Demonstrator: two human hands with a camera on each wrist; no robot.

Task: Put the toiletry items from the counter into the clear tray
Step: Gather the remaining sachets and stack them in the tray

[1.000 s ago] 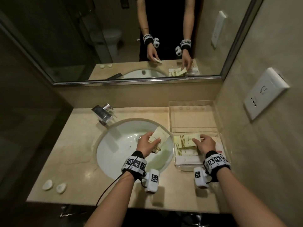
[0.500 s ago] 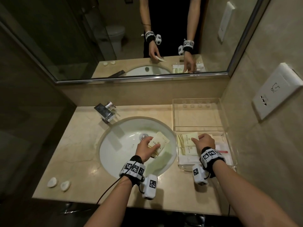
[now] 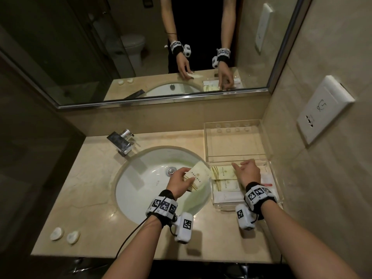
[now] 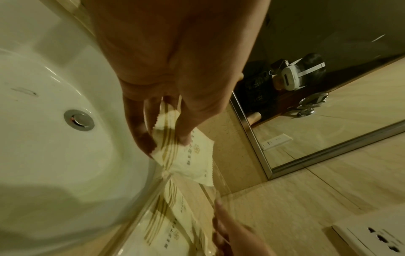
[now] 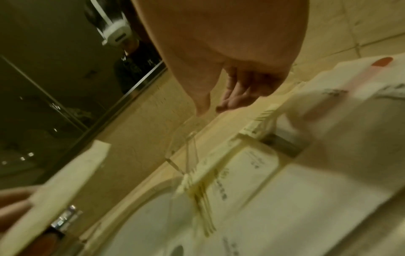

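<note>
My left hand (image 3: 181,181) pinches a cream sachet with gold stripes (image 3: 198,175) over the right side of the basin, close to the clear tray's left wall; the left wrist view shows my thumb and fingers (image 4: 168,136) gripping that sachet (image 4: 188,161). The clear tray (image 3: 235,141) stands at the counter's right end. Its near compartment holds several flat cream sachets (image 3: 223,174) and a white packet with a red mark (image 3: 266,183). My right hand (image 3: 244,171) hovers over them with loose fingers (image 5: 232,97), holding nothing.
A white basin (image 3: 145,188) with a chrome drain fills the counter's middle, with a chrome tap (image 3: 120,141) behind it. Two small round white soaps (image 3: 64,234) lie at the front left. A mirror and a wall socket (image 3: 324,113) border the counter at the back and right.
My right hand has lifted off the sachets in the tray and its fingers have spread. My left hand has kept its sachet over the basin, close beside the tray.
</note>
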